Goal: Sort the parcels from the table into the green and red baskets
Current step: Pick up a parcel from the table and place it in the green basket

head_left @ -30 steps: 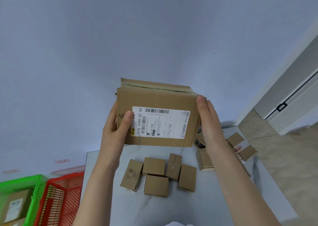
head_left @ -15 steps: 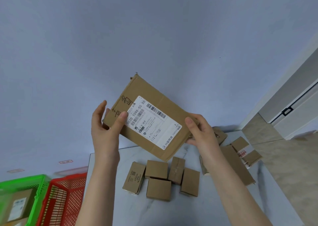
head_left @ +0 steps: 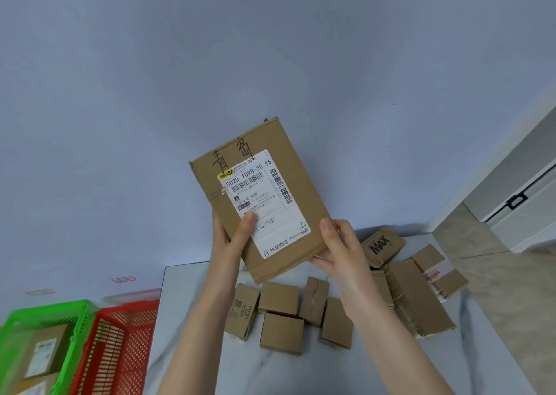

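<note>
Parcel [head_left: 258,202] turned near upright, label now readable | left grip [head_left: 228,241] and right grip [head_left: 340,250] pinch its lower end | choice pending: green basket [head_left: 45,310] or red basket [head_left: 126,307]

Matt brown cardboard parcel [head_left: 264,199] with smooth paper label [head_left: 264,202], perforated plastic baskets [head_left: 117,343], seemingly polished marble-look table [head_left: 192,319]

One parcel [head_left: 264,196] stood between the left hand [head_left: 227,244] and right hand [head_left: 340,253], smaller parcels [head_left: 281,298] on the tabletop [head_left: 270,370] beneath them, a basket [head_left: 120,343] beside another basket [head_left: 73,346] well to their left.
</note>
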